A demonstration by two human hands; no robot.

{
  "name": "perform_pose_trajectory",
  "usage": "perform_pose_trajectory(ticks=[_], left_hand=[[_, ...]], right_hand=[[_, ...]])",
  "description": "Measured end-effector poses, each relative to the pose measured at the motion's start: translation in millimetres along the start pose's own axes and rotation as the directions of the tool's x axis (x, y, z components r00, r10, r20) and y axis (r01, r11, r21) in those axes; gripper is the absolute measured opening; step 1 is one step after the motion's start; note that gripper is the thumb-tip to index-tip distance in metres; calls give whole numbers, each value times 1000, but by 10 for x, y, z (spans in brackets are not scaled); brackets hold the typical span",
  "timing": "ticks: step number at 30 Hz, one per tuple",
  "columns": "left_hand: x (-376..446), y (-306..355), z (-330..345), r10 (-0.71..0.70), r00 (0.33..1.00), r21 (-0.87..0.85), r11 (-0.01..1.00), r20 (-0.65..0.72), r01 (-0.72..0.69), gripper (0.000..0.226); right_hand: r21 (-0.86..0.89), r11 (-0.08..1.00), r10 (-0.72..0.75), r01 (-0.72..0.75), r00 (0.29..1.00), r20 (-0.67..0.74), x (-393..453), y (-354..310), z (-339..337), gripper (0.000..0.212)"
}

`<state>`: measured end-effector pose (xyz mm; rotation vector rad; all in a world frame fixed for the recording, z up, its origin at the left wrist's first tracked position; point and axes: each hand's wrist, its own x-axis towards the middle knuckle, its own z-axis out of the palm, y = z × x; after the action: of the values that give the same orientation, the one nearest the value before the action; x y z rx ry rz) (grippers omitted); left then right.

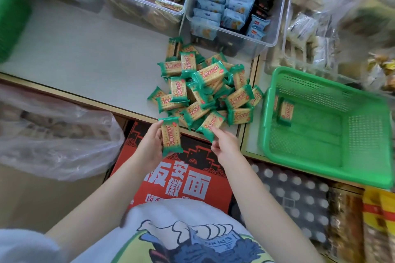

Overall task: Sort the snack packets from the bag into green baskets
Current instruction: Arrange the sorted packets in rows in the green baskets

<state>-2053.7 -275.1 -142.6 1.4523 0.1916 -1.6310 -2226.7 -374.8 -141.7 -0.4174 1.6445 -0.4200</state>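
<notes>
Meanwhile, a left hand (149, 145) is gripping 1 cracker packet (171, 135) by its sides as the right hand (224, 145) is pinching another packet's crimped end (208, 133) at the pile (205, 89); light, crinkly, likely fragile, they are bound for the green basket (327, 177).

The red carton (171, 179) below the counter's near edge bears large white characters "板面" with "安徽" between them. The person's shirt (192, 239) shows "ISPINN" upside down. Packet print is too blurred to read.
</notes>
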Motion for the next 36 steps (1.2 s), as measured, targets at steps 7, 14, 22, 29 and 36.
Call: perform_pose_trajectory(ticks=[7,14,22,29,36], left_hand=[[61,-56,399,-73,983,188,981,170,41,54],[101,-130,640,6,993,219,975,121,-32,34],[38,-102,482,-12,999,136,991,31,7,48],[6,-105,365,-1,999,1,1000,-51,1,44],[-26,-50,576,-46,999,144,988,-18,48,63]], right_hand=[[-205,884,-389,421,904,179,-635,20,-429,13],[-215,940,-295,264,947,-125,-171,-69,-641,16],[-465,885,-229,41,906,-356,550,-251,-256,78],[-393,916,-215,76,922,-321,627,-218,-420,47],[-80,931,-366,357,902,-230,-388,-43,-597,26]])
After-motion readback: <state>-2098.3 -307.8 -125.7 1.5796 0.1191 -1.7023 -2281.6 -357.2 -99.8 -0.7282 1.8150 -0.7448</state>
